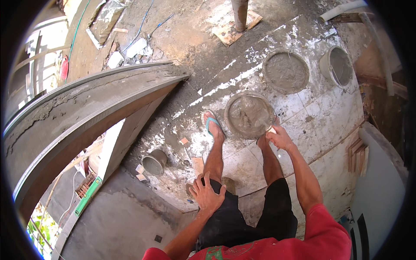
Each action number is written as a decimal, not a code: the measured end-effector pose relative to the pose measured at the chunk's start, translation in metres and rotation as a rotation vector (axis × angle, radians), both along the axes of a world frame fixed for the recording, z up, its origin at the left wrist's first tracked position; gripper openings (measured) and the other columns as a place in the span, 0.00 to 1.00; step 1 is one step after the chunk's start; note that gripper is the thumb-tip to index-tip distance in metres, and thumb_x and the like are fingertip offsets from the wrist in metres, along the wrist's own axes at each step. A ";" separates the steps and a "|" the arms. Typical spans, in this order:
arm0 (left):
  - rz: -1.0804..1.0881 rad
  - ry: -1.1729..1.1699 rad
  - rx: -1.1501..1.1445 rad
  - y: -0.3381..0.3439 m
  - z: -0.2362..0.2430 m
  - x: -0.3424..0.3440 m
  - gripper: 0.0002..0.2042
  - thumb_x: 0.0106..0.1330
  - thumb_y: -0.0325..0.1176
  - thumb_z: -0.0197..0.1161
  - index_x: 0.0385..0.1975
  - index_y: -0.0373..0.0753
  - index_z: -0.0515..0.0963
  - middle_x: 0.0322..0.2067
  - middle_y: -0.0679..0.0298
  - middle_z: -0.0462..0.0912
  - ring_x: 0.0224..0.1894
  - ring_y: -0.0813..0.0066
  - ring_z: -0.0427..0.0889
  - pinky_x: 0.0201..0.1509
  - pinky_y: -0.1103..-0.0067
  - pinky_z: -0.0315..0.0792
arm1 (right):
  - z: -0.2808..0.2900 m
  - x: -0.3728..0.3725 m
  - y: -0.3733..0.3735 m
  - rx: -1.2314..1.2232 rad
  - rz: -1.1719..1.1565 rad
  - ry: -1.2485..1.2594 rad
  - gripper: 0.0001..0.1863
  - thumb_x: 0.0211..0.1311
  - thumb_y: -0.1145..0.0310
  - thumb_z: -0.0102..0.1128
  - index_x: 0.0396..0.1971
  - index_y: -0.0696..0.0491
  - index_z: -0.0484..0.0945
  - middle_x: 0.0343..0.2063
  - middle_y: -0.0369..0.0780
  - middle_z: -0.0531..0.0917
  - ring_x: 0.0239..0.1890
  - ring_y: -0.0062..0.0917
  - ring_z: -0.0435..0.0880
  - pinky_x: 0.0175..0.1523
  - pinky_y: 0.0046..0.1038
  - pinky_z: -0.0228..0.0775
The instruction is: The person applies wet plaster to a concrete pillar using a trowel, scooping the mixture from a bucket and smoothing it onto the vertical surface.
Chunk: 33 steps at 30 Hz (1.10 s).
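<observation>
Just ahead of the person's feet, on the pale, mortar-smeared floor (303,130), stands a round tub (228,115) of wet grey mortar (248,112), its surface churned into lumps. At its near right rim, the right hand (281,138) is closed round a pale-handled tool (271,129), whose far end reaches over the mortar but is too small to make out. The left hand (208,193) rests on the left knee, fingers spread. Beyond the tub, to the right, sits a second mortar-filled tub (287,91), with a tilted bucket (325,68) near it. Left of the legs stands a small bucket (162,159); farther left, a green spirit level (88,196) lies beside a plastered opening.
</observation>
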<state>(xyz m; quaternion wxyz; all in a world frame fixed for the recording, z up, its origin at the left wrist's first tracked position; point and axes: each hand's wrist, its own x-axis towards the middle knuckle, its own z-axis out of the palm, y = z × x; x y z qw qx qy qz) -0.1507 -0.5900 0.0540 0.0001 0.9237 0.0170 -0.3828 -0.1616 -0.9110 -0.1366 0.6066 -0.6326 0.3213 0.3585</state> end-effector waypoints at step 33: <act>0.357 0.138 -0.058 -0.094 -0.025 -0.091 0.34 0.53 0.47 0.65 0.63 0.49 0.65 0.61 0.60 0.64 0.66 0.56 0.60 0.67 0.49 0.51 | 0.100 0.006 0.024 -0.472 0.461 0.053 0.20 0.54 0.61 0.56 0.41 0.61 0.77 0.34 0.59 0.82 0.40 0.56 0.82 0.49 0.48 0.74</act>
